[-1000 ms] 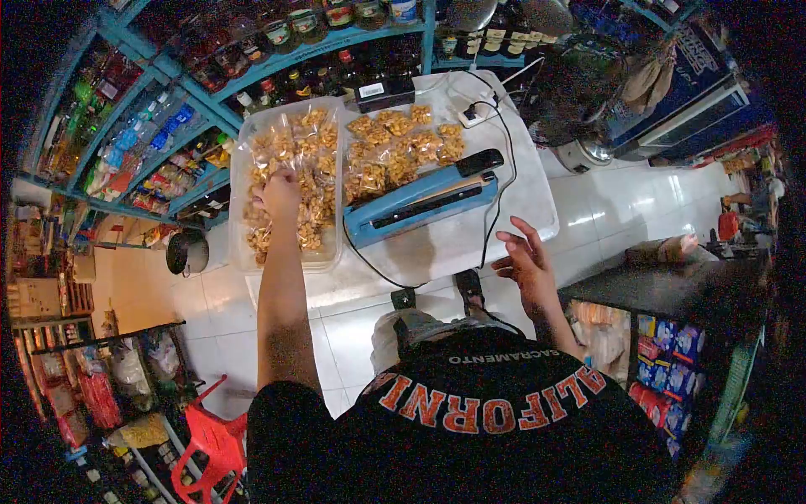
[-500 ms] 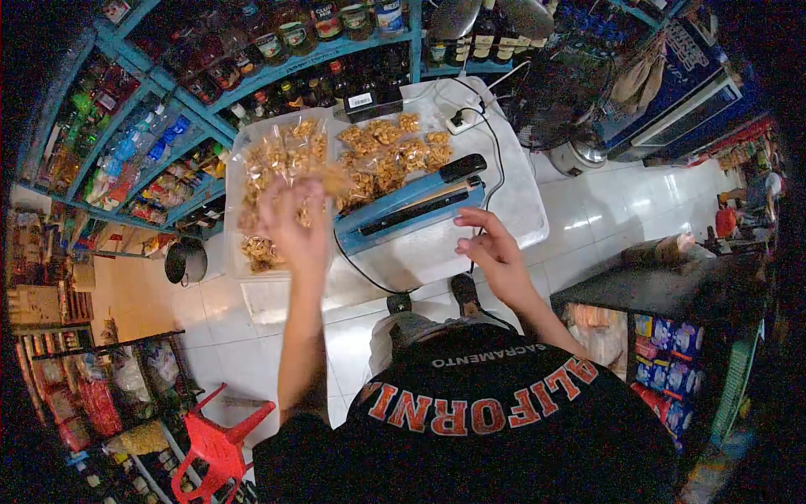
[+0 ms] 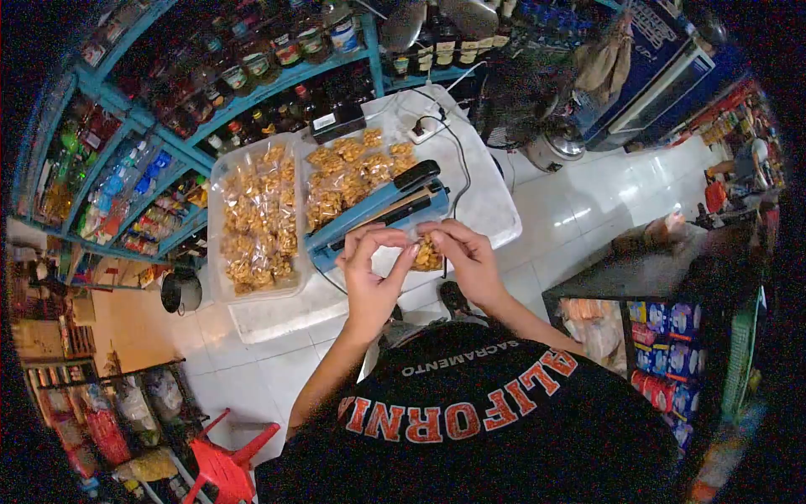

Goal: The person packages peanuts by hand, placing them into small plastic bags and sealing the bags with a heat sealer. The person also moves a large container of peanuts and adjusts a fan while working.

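Between my two hands hangs a small clear bag of brown snack pieces (image 3: 427, 254), just in front of a blue bag sealer (image 3: 378, 220) with a black handle. My left hand (image 3: 374, 267) pinches the bag's top edge from the left, thumb and forefinger together. On the other side my right hand (image 3: 467, 259) grips the same bag near its top. A clear plastic tub (image 3: 300, 214) full of similar bags stands at the left of the white table (image 3: 491, 197). More bags (image 3: 351, 172) lie between the tub and the sealer.
A white power socket (image 3: 429, 128) with black cables lies at the table's back. Blue shelves (image 3: 252, 97) of bottles stand behind. A red plastic chair (image 3: 225, 462) is at the lower left, a dark counter (image 3: 621, 273) at the right, and a metal pot (image 3: 556, 148) beyond the table.
My left hand has moved right from the tub and now holds a bag in front of the sealer. My right hand has come in to grip it. The view has shifted slightly.
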`<state>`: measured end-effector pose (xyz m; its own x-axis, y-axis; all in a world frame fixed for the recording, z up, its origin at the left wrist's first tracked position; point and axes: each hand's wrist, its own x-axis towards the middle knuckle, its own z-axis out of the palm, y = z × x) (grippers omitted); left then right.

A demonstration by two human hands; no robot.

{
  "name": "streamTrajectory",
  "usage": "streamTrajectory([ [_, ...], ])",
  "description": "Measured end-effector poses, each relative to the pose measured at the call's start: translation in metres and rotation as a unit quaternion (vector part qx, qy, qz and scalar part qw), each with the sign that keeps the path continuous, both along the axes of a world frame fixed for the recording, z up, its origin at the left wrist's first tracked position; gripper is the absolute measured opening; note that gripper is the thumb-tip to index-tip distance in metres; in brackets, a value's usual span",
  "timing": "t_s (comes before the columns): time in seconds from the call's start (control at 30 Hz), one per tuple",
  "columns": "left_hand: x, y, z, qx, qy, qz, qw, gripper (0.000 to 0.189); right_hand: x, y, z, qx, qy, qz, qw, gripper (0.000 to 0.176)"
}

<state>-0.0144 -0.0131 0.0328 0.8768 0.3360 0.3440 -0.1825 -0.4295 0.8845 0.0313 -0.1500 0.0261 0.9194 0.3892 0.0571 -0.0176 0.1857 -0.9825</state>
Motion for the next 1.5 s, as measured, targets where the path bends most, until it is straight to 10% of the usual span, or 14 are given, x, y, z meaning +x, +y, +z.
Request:
streamTrajectory([
  [1.03, 0.01, 0.018, -0.003, -0.176, 0.057, -0.03, 0.982, 0.013, 0.017, -0.005, 0.006, 0.056, 0.082, -0.059, 0.993, 0.025],
  [1.3, 0.021, -0.002, 0.009, 0.042, -0.017, -0.008, 0.999, 0.017, 0.01, 0.003, 0.003, 0.049, 0.03, -0.015, 0.998, 0.023],
  [1.5, 0.018, 0.007, 0.016, 0.003, -0.017, -0.023, 1.0, 0.011, 0.009, 0.003, 0.008, 0.067, 0.045, -0.003, 0.997, 0.02],
])
